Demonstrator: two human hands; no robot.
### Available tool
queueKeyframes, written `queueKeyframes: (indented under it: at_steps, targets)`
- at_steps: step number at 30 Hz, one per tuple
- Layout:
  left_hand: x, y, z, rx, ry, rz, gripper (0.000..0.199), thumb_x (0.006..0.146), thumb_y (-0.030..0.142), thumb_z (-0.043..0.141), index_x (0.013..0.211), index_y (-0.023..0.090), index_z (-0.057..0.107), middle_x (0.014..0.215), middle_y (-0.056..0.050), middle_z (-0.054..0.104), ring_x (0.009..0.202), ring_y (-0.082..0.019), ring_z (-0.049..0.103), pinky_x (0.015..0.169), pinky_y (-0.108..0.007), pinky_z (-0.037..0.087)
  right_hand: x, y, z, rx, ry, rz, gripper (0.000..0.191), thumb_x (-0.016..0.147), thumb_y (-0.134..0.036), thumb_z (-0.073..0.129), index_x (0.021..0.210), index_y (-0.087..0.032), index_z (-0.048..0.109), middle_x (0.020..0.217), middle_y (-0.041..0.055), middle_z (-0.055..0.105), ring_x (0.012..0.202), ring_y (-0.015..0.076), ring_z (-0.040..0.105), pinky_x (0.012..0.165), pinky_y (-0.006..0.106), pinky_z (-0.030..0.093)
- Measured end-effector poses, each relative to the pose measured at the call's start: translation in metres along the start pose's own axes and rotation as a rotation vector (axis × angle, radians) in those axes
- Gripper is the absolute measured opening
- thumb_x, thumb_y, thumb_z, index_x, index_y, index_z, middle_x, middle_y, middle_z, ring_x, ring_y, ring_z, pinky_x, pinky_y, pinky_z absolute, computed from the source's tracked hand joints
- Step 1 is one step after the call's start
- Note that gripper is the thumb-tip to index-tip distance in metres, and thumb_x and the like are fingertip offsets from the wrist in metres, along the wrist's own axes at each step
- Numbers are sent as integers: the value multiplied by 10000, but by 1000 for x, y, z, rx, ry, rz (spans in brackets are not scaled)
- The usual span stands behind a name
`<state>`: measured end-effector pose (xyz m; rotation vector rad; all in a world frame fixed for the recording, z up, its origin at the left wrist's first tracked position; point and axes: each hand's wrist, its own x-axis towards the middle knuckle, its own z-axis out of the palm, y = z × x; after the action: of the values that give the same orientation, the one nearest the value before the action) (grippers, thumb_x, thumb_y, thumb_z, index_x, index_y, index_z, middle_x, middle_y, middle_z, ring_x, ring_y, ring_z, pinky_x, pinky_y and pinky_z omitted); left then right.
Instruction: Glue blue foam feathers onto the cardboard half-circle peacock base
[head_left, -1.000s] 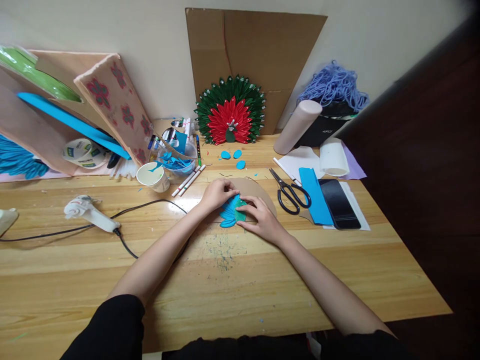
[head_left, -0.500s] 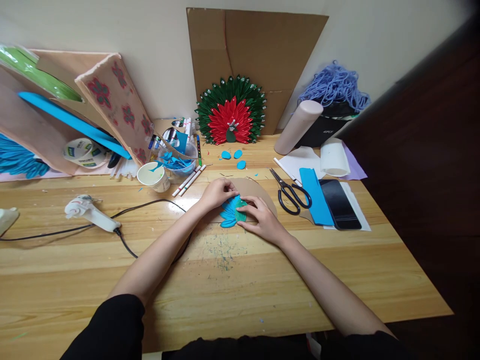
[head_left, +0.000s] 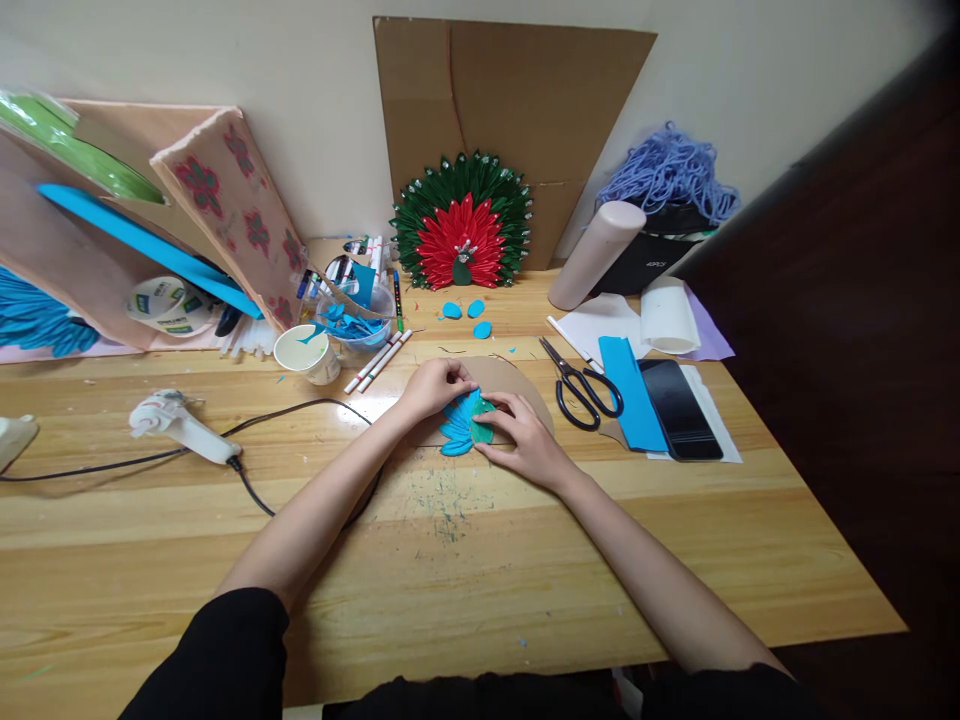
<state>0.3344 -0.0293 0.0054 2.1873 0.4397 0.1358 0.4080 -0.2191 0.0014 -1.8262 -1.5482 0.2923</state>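
Observation:
On a brown cardboard piece with a rounded edge point(head_left: 510, 375), blue petals point(head_left: 455, 428) fan out to the left of a small green piece point(head_left: 484, 428). My left hand point(head_left: 433, 388) pinches a blue petal at the top of the fan, its fingertips pressed together. From the right, my right hand point(head_left: 531, 446) grips the green piece, thumb at its lower edge and fingers across its face. The fingers partly cover the petal and the green piece.
Black-handled scissors point(head_left: 581, 385), a blue sheet point(head_left: 631, 395) and a phone point(head_left: 681, 410) lie to the right. A white glue gun point(head_left: 184, 425) with its cord is on the left. Behind are a paper cup point(head_left: 309, 358), loose blue ovals point(head_left: 482, 330) and a red-and-green peacock point(head_left: 461, 235).

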Motion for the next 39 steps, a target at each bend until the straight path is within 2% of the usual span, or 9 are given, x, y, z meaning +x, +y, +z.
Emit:
queueKeyframes:
  at_steps: [8, 21, 28, 32, 37, 39]
  targets:
    - [-5, 11, 2, -48, 52, -88, 211, 730, 326, 591, 740, 129, 667, 707, -52, 670, 633, -147, 568, 532, -228, 389, 0, -1, 0, -7, 3, -3, 319, 754, -298, 631, 1063, -233, 581, 1221, 95, 474, 1134, 244, 455, 957, 419, 408]
    - [-5, 13, 0, -6, 22, -94, 206, 714, 327, 610, 739, 133, 672, 686, -44, 663, 619, -145, 561, 528, -231, 391, 0, -2, -1, -6, 7, 5, 312, 760, -301, 622, 1064, -251, 575, 1204, 94, 482, 1127, 260, 462, 940, 456, 411]
    - [-4, 9, -2, 27, 8, -37, 206, 717, 331, 599, 734, 137, 667, 673, -38, 654, 606, -142, 563, 519, -228, 388, 1, -2, 0, -13, -6, 4, 299, 764, -297, 621, 1050, -220, 580, 1212, 102, 472, 1134, 244, 453, 959, 424, 401]
    - [-2, 4, -8, -8, -1, -52, 218, 738, 340, 573, 756, 141, 660, 692, -39, 664, 594, -141, 574, 532, -233, 406, 1, -2, 0, -11, -8, 4, 286, 768, -294, 616, 1045, -232, 582, 1207, 99, 478, 1125, 249, 459, 948, 444, 408]
    - [0, 0, -13, -28, 55, -53, 237, 757, 346, 550, 771, 138, 662, 749, -58, 682, 666, -156, 599, 590, -246, 427, 1, -2, 0, -8, -1, 4, 285, 761, -290, 623, 1038, -237, 585, 1199, 97, 486, 1115, 253, 466, 935, 447, 417]
    - [0, -1, -11, -49, 26, -49, 245, 762, 357, 545, 782, 141, 659, 752, -55, 680, 643, -151, 599, 571, -241, 426, 1, -2, 0, -10, -3, 8, 282, 760, -289, 623, 1034, -234, 586, 1196, 97, 489, 1111, 251, 467, 933, 440, 419]
